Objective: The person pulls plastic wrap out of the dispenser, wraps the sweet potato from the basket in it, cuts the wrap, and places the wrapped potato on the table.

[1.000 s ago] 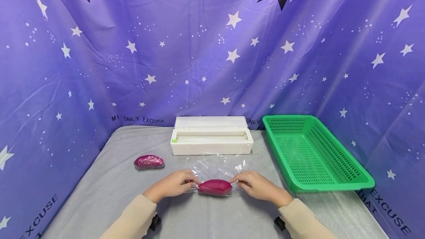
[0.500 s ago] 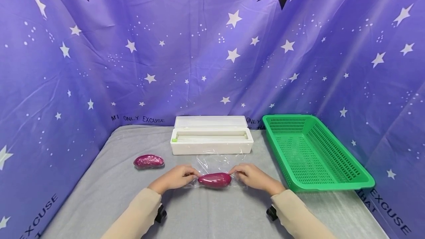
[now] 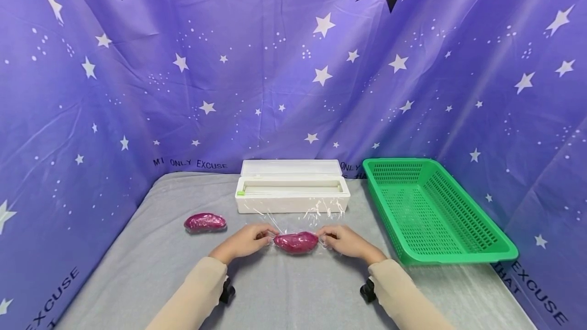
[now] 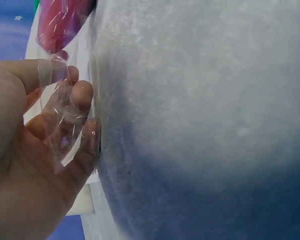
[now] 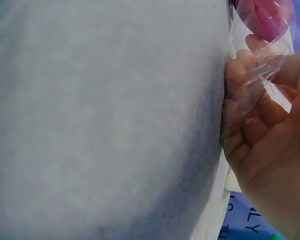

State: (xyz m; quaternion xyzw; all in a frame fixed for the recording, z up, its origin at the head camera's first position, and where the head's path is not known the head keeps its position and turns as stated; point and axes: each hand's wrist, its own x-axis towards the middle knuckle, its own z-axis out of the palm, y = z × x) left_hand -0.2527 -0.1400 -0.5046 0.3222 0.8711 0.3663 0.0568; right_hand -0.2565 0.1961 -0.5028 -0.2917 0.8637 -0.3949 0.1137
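A magenta, elongated vegetable like a sweet potato (image 3: 295,243) lies crosswise on the cloth in the head view, wrapped in shiny cling film (image 3: 316,213). That film stretches from it back to the white box (image 3: 293,204). At the vegetable's left end my left hand (image 3: 247,241) holds the loose film; in the left wrist view clear film (image 4: 60,115) lies over its curled fingers. My right hand (image 3: 348,242) grips the film at the other end, and the right wrist view shows crumpled film (image 5: 260,85) across its bent fingers. Part of each thumb's contact is unclear.
A second wrapped magenta vegetable (image 3: 205,222) lies at the left. The white box stands at the back with its lid raised, a roll inside and a small green piece at its left end. To the right sits a green perforated basket (image 3: 451,257). Grey cloth (image 3: 137,279) covers the table.
Both hands have moved away from the body toward the white box. The vegetable has rolled the same way and turned, and more film now covers it. The box and basket stay put.
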